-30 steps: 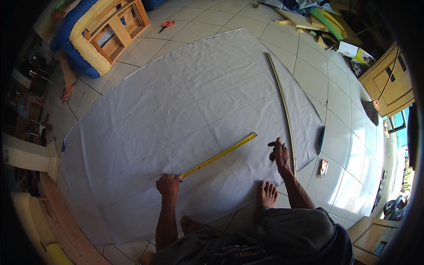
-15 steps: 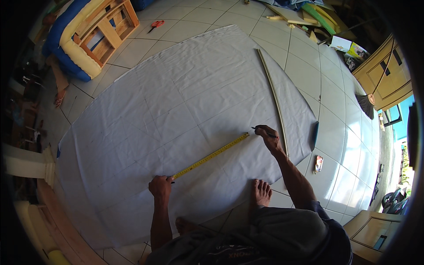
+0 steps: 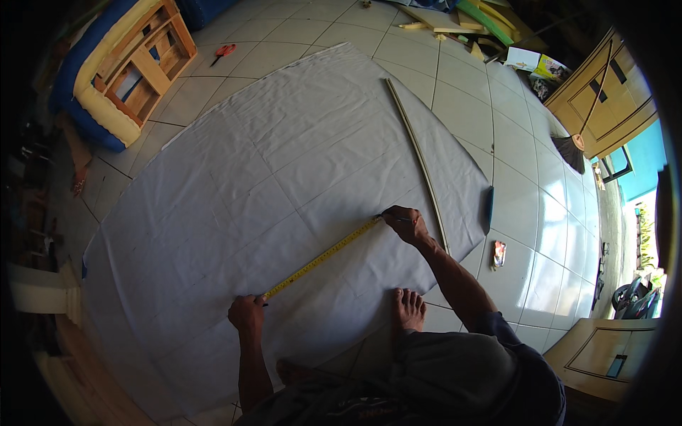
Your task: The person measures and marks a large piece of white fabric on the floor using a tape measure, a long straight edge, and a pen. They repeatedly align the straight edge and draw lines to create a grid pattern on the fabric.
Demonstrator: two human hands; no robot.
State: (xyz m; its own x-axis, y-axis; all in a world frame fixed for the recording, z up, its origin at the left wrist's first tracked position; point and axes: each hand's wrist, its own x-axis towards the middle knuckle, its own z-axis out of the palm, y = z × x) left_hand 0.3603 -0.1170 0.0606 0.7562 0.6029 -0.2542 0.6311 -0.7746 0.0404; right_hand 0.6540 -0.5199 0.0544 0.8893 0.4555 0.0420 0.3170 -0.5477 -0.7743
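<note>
A large grey-white sheet of cloth, crossed by faint drawn lines, lies spread on the floor. Across its near part runs the yellow blade of a tape measure. My left hand is closed on the tape's near-left end; its fingers hide the case, if there is one. At the far-right end of the blade, my right hand grips a dark pen, mostly covered by the fingers, its tip against or very near the tape end. To the right of that hand, a long thin straight bar lies on the cloth.
Red-handled scissors lie on the tiles beyond the cloth, near a wooden frame with blue and cream padding. A small packet sits to the right. Foam scraps and a broom are at the far right. My bare foot rests on the cloth's near edge.
My right hand has brought the pen tip in to the far end of the tape. My left hand keeps its hold. The whole view has shifted slightly.
</note>
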